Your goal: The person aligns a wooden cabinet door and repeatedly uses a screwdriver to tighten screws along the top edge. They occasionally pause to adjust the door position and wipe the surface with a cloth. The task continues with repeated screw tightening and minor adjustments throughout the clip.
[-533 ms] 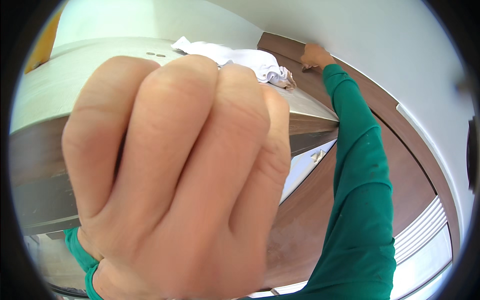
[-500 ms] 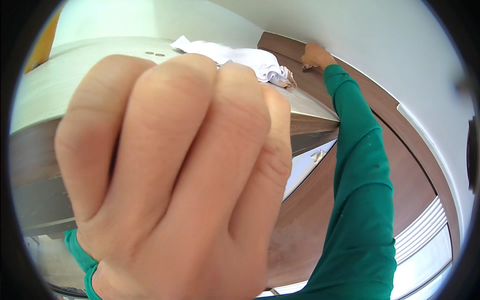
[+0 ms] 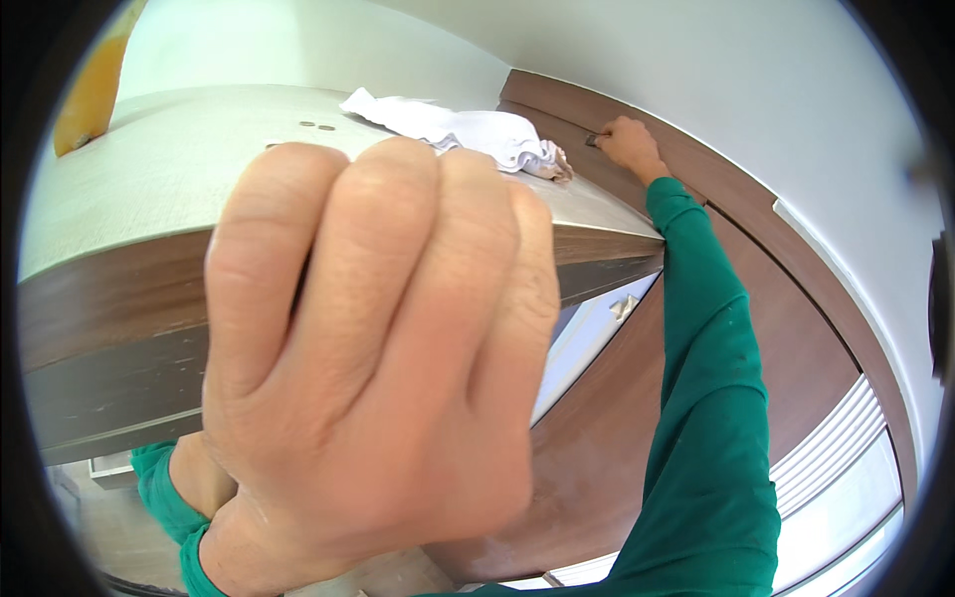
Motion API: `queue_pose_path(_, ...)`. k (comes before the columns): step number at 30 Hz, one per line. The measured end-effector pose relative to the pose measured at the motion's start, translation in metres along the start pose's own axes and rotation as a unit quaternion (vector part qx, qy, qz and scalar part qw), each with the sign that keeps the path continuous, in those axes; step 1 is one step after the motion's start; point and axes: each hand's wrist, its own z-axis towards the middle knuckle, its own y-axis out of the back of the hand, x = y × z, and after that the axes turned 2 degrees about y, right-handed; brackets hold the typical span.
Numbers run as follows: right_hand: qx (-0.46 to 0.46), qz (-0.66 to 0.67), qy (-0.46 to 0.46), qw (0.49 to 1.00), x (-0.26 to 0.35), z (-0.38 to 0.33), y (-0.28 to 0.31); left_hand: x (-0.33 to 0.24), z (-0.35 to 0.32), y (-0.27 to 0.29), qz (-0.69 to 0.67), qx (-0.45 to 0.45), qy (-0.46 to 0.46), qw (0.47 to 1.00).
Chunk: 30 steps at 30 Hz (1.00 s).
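My left hand (image 3: 368, 358) fills the middle of the view close up, back toward me, its fingers curled over. Whatever lies under those fingers is hidden. Farther off at the upper right, my right hand (image 3: 631, 147) rests at the brown wooden panel (image 3: 557, 111) by the wall, fingers closed. A small dark grey piece (image 3: 593, 140) pokes out at its fingertips, too small to name. Between the two hands, a white cloth (image 3: 453, 127) with brownish bits at one end lies bunched on the pale top (image 3: 179, 164).
Two small flat discs (image 3: 316, 125) lie on the pale top. An orange-yellow object (image 3: 92, 99) stands at the far left. Below the brown front edge (image 3: 119, 298) is a metal latch (image 3: 625, 306) on a white surface. A long brown panel (image 3: 597, 438) slants down at the right.
My left hand appears smaller and a little farther right and lower. My right hand has shifted slightly down in the view, and the grey piece at its fingertips now shows more plainly.
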Motion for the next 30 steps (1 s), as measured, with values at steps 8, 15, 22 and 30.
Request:
queue_pose_path(8, 0.070, 0.016, -0.047, 0.996, -0.001, 0.006, 0.014, 0.000, -0.001, -0.003, -0.004, -0.005, 0.001, 1.000)
queue_pose_path(15, 0.059, 0.003, -0.059, 0.996, 0.042, 0.014, 0.020, -0.006, 0.003, 0.009, 0.015, -0.004, 0.007, 1.000)
queue_pose_path(22, 0.003, 0.029, 0.043, 0.999, -0.017, -0.003, -0.009, -0.004, 0.007, -0.001, -0.024, 0.004, 0.019, 1.000)
queue_pose_path(30, -0.118, 0.419, -0.136, 0.890, -0.001, -0.104, 0.055, -0.009, 0.000, 0.001, -0.041, -0.035, 0.032, 0.998)
